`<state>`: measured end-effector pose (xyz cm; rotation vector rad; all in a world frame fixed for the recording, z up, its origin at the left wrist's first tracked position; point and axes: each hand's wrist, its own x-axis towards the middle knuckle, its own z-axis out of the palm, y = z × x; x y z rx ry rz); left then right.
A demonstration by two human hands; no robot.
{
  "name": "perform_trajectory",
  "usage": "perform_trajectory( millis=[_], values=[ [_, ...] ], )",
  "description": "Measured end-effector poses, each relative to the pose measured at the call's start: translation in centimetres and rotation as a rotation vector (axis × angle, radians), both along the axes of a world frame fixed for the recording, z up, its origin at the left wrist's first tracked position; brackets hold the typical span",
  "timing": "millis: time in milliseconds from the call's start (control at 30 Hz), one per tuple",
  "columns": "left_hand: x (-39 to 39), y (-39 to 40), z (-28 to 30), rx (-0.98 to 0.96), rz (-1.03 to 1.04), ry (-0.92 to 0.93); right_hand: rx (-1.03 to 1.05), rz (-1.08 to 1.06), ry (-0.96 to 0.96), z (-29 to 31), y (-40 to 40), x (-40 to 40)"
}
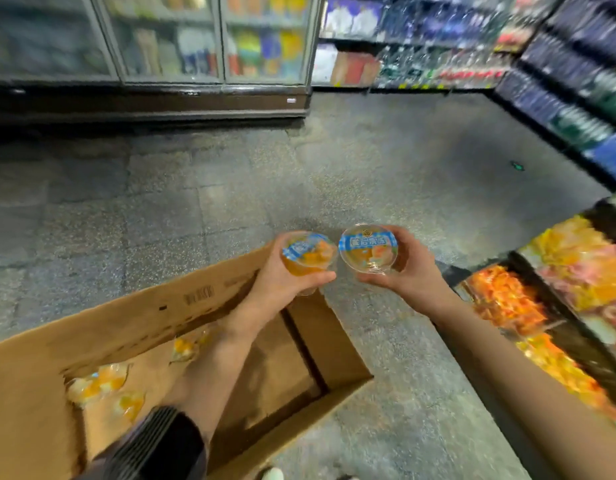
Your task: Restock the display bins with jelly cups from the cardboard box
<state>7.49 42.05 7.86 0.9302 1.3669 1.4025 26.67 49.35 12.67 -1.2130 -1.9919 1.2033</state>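
Note:
My left hand (282,275) grips a clear jelly cup (310,254) with orange fruit and a blue-white lid, held above the far corner of the open cardboard box (133,317). My right hand (410,268) grips a second jelly cup (368,249) of the same kind right beside the first, over the floor. A few more jelly cups (98,382) lie in the box at the lower left, blurred. The display bins (528,306) with orange and yellow cups stand at the right edge.
A grey tiled floor (334,174) stretches ahead. Glass-door coolers (195,46) line the far left wall. Stocked shelves (576,81) run along the back right. A shoe tip (272,474) shows at the bottom edge.

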Motion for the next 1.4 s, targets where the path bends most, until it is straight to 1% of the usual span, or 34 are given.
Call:
perform_trajectory(
  millis=[167, 300, 400, 500, 633, 833, 1000, 1233, 1400],
  values=[
    [8.5, 4.3, 5.9, 0.165, -0.200, 0.125, 0.123, -0.269, 0.058, 4.2, -0.8, 10.3],
    [18.0, 7.3, 9.5, 0.280, -0.485, 0.166, 0.203, -0.479, 0.096, 7.5, -3.0, 20.1],
    [27.0, 8.2, 11.2, 0.337, -0.641, 0.119, 0.273, -0.642, 0.101, 9.2, -5.5, 28.4],
    [36.9, 7.3, 12.7, 0.340, -0.762, 0.040, 0.306, -0.776, 0.103, 10.4, -8.6, 36.8],
    [49.8, 4.9, 14.3, 0.359, -0.911, 0.052, 0.322, -0.912, 0.143, 11.6, -13.9, 47.8],
    [66.8, 0.2, 15.6, 0.379, -1.023, 0.049, 0.363, -1.072, 0.075, 12.9, -21.3, 61.4],
    [76.8, -1.4, 15.5, 0.382, -1.064, 0.056, 0.342, -1.171, 0.086, 13.1, -24.4, 69.6],
    [88.3, 0.4, 15.0, 0.408, -1.129, 0.090, 0.323, -1.300, 0.160, 11.4, -24.0, 79.7],
    [96.6, 4.0, 13.4, 0.414, -1.166, 0.111, 0.316, -1.377, 0.100, 9.9, -21.4, 87.7]
  ],
)
